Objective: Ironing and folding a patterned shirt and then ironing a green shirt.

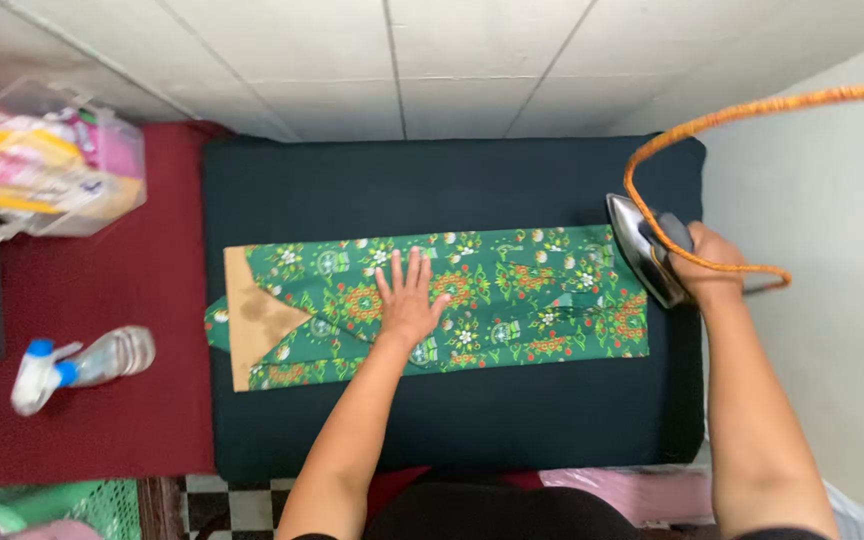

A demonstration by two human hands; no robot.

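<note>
A folded green patterned cloth (512,290) with a tan inner flap at its left end lies across a dark ironing pad (452,190). My left hand (410,298) rests flat on the cloth, fingers spread, left of its middle. My right hand (704,262) grips the handle of a metal iron (640,245), which is tipped up on its side at the cloth's right end. An orange braided cord (712,120) loops from the iron up and off to the right.
A spray bottle (82,362) lies on the red mat (92,420) to the left. A clear plastic box (52,165) with packets stands at the upper left. A white wall (822,180) is close on the right. A green basket (62,505) sits at the lower left.
</note>
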